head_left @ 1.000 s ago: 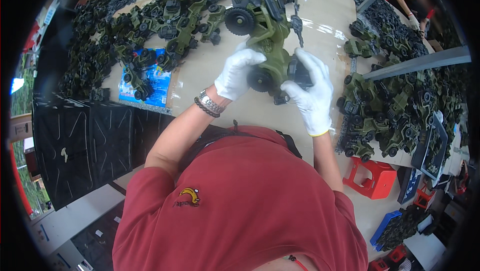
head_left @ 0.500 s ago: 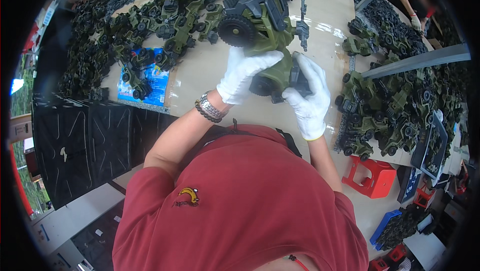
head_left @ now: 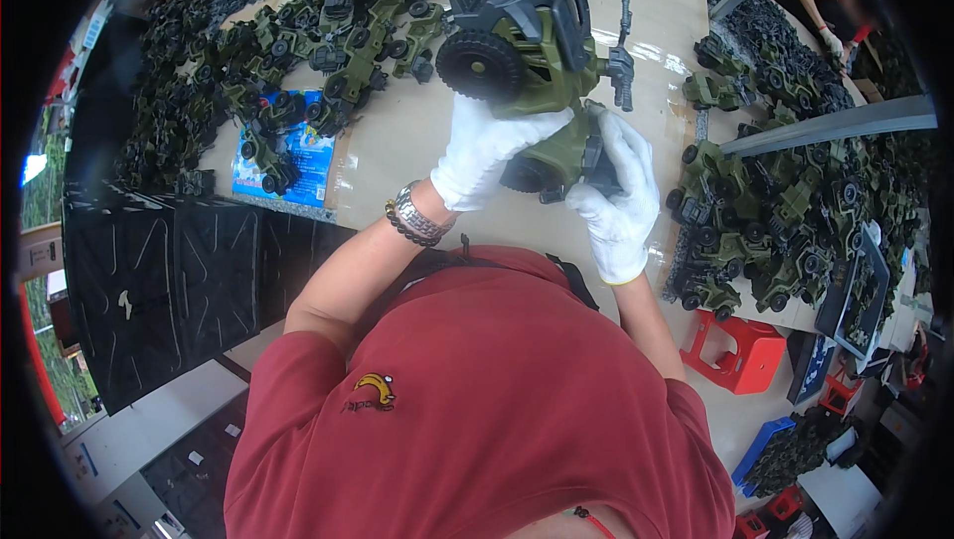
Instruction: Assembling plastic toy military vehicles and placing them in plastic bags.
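Above the table I hold a green toy jeep with black wheels, dark grey upper parts and a grey toy gun sticking out at its right side. My left hand, in a white glove, grips the jeep's near left part, its thumb lying along the green body. My right hand, gloved too, is closed round the dark grey part at the jeep's near right end. What its fingertips touch behind the jeep is hidden.
Piles of toy jeeps cover the table's left, with a blue printed sheet under some. More jeeps lie at the right, beside a grey metal bar. Black crates stand lower left; a red stool lower right. A co-worker is far right.
The jeep has tilted slightly in my hands, and its gun has shifted a little to the right. Both hands keep their hold.
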